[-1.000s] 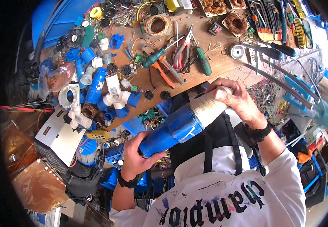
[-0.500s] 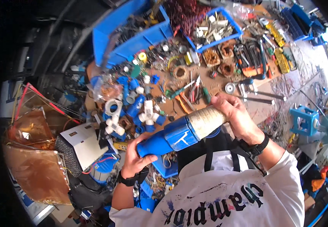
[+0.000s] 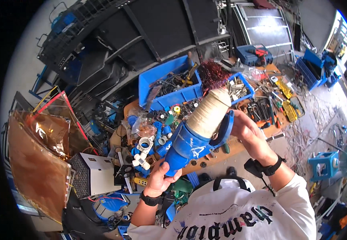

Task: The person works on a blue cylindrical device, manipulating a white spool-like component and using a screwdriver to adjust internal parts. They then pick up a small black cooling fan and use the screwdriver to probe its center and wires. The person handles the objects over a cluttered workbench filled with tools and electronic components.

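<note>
A large blue industrial connector is held up in front of me, tilted with its wide end up and away. From that end sticks out a cream, ribbed, tapering part. A round blue flap stands out from the connector's right side. My left hand is closed round the narrow blue lower end, its thumb in front. My right hand has its fingers curled against the flap's outer side; the flap partly hides the fingertips.
Beyond the connector, a workbench carries white and blue pipe fittings, a big blue bin, a smaller blue tray and hand tools. A white box stands at left, a blue stool at right.
The connector has tipped from nearly level to steeply upright, cream end up. My right hand has moved from the cream part to the flap, which now shows. The view has tilted up.
</note>
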A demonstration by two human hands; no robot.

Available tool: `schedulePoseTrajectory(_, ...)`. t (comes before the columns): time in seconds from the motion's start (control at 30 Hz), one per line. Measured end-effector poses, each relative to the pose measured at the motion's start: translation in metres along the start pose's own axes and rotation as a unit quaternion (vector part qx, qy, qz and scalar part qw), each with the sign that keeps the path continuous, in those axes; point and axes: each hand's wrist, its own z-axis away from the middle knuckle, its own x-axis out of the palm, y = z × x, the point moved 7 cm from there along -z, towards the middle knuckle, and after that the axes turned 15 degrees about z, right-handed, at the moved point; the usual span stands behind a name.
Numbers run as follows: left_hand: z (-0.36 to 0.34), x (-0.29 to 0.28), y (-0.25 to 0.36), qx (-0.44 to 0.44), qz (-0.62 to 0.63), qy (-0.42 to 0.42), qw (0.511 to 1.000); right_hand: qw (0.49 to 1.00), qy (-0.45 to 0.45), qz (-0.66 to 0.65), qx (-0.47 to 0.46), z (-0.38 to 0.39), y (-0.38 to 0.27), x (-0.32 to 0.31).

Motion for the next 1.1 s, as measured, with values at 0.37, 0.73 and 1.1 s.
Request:
schedulePoseTrajectory(0.37,0.024,0.007,-0.012,-0.062,0.107,-0.103,0.987,0.999,0.034,0.0,0.013,-0.006,-0.008,0.061)
schedulePoseTrajectory(0.73,0.022,0.002,0.018,0.062,-0.199,-0.07,0.976,0.997,0.04,0.053,0.042,-0.01,-0.013,0.08)
schedulePoseTrajectory(1.1,0.002,0.015,0.028,0.084,-0.235,-0.116,0.961,0.986,0.102,0.124,0.054,-0.01,-0.011,0.074)
